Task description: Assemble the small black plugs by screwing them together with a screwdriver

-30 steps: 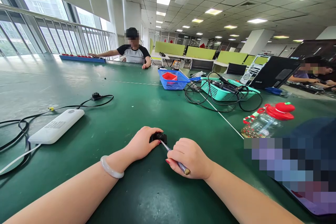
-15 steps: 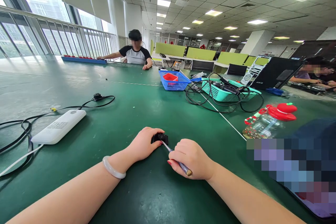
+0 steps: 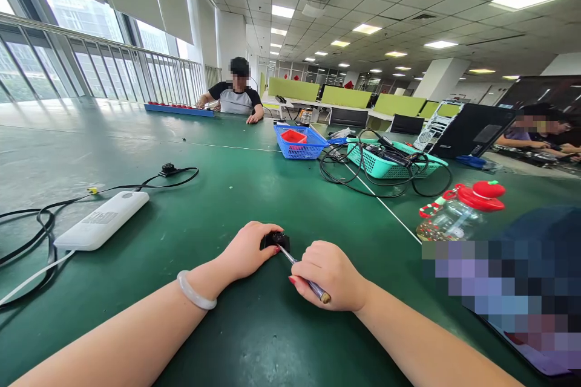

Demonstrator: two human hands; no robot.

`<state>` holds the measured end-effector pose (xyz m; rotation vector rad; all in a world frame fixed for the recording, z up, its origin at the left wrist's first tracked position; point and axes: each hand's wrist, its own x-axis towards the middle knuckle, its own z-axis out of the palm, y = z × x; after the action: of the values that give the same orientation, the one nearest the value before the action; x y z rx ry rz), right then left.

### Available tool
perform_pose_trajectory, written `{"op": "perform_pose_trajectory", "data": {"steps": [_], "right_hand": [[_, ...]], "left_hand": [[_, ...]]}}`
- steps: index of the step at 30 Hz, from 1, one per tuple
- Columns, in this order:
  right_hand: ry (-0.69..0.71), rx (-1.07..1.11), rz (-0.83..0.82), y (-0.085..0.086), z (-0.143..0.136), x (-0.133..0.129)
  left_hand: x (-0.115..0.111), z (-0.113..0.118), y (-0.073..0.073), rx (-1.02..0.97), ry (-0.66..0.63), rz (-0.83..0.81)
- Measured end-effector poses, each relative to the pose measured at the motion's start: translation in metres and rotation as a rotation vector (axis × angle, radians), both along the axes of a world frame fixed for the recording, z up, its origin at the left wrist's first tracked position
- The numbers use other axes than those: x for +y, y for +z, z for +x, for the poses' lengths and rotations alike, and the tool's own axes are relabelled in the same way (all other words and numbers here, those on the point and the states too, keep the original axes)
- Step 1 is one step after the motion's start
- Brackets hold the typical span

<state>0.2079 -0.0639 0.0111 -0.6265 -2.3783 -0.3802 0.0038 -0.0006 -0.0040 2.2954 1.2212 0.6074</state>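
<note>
- On the green table (image 3: 231, 193), centred in my head-camera feed, I log a small black block (image 3: 284, 242) between the two hands, partly hidden by the left.
- Left hand (image 3: 247, 249): gripping the block's left end between thumb and fingers; pale bangle (image 3: 194, 295) around the wrist.
- Right hand (image 3: 325, 275): curled around a slim tool (image 3: 287, 256), tan butt end towards the camera, tip at the block near the left thumb. Exact tip contact: I cannot tell.
- Well left: white box (image 3: 102, 221), black cable (image 3: 122, 185) behind it.
- Beyond: blue basket (image 3: 300, 150) with a red tray (image 3: 293, 136); beside it a teal basket (image 3: 385, 168) with black cords.
- Right: clear bottle (image 3: 458, 222), red lid.
- Far side: seated person (image 3: 238, 100).
</note>
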Motion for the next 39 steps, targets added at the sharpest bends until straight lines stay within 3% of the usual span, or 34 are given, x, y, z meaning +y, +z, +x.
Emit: {"op": "perform_pose_trajectory", "data": {"steps": [39], "right_hand": [[0.006, 0.036, -0.043, 0.0065, -0.0029, -0.0027]], "left_hand": [[-0.0063, -0.0037, 0.0095, -0.027, 0.005, -0.014]]}}
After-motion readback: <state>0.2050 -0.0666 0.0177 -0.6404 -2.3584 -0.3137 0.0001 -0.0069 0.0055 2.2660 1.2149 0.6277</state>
